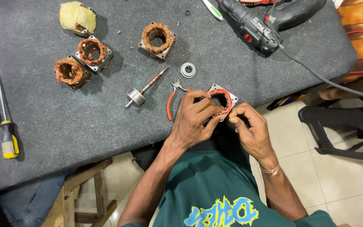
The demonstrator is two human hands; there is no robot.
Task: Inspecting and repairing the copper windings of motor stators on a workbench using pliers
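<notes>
Grey table (64, 122), tiled floor (341, 185), wooden stool (85, 189)

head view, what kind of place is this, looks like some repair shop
Most likely a small motor repair bench. Both hands, left and right, hold a copper-wound stator; three more stators lie on the grey mat beside a rotor shaft, pliers and a power drill.

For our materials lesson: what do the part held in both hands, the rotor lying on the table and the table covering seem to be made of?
Held stator: grey metal frame, dull, around reddish-orange windings, likely enamelled copper wire.
Rotor: shiny silver metal drum on a thin shaft, with a coppery wound stretch.
Table covering: dark grey, matt and fuzzy, apparently felt or carpet; specks of debris cling to it.
</notes>
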